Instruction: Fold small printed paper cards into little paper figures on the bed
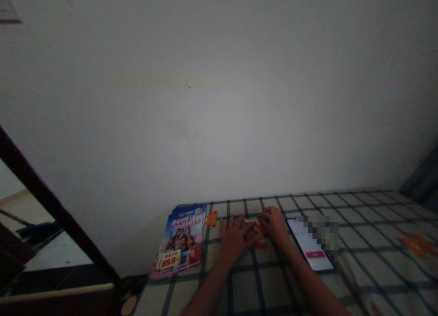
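Observation:
A small red printed paper, perhaps an envelope, lies on the checked cloth between my hands. My left hand rests flat with its fingers spread, the thumb side over the paper's left part. At the paper's upper right edge, my right hand has its fingers bent and drawn together on it. Both hands cover parts of the paper. Just right of my right forearm is a phone with a lit white screen and a red button.
Left of my hands lies a stack of colourful flyers marked 89.9. The checked cloth has orange figures and reaches the pale wall. A dark slanted frame stands at the left, and dark fabric shows at the right.

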Tool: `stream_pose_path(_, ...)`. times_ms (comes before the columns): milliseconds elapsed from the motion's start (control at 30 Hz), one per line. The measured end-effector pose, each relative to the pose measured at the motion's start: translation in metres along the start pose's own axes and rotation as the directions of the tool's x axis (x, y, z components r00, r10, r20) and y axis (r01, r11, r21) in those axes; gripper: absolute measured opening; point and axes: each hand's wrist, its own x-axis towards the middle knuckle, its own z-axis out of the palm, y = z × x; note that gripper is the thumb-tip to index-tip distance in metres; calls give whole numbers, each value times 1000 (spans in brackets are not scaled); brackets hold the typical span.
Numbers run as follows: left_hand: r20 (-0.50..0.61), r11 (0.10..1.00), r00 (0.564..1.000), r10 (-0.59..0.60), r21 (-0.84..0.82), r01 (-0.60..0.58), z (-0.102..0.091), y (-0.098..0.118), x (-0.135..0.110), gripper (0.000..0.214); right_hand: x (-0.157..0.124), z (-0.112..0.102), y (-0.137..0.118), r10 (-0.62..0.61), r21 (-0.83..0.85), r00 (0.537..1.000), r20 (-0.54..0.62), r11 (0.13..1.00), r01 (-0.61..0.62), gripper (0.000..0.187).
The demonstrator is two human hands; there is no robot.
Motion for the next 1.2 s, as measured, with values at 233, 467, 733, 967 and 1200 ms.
stream_pose_path(233, -3, 1000, 1000, -3, -14, 3, 2, -1, 1, 58, -2, -4, 0, -53, -8, 998, 22, 999, 53, 13)
stream_pose_path(467, 4, 1000, 1000, -12, 18, 12, 0, 1, 0, 56, -12, -14, 0, -79, -13, 994, 79, 997, 80, 11)
stream_pose_path(733, -9, 1000, 1000, -23, 18, 23, 0, 3, -1, 56, -31, -28, -4, -96, 4, 985, 146, 995, 96, 14)
stream_pose_path(967, -20, 1000, 1000, -20, 1, 20, -3, 5, -2, 55, -43, -35, -4, -115, 23, 976, 187, 993, 113, 14)
stream_pose_path(1200, -5, 999, 1000, -25, 33, 25, -5, 6, -2, 57, -60, -34, 2, -137, 44, 975, 178, 990, 131, 14)
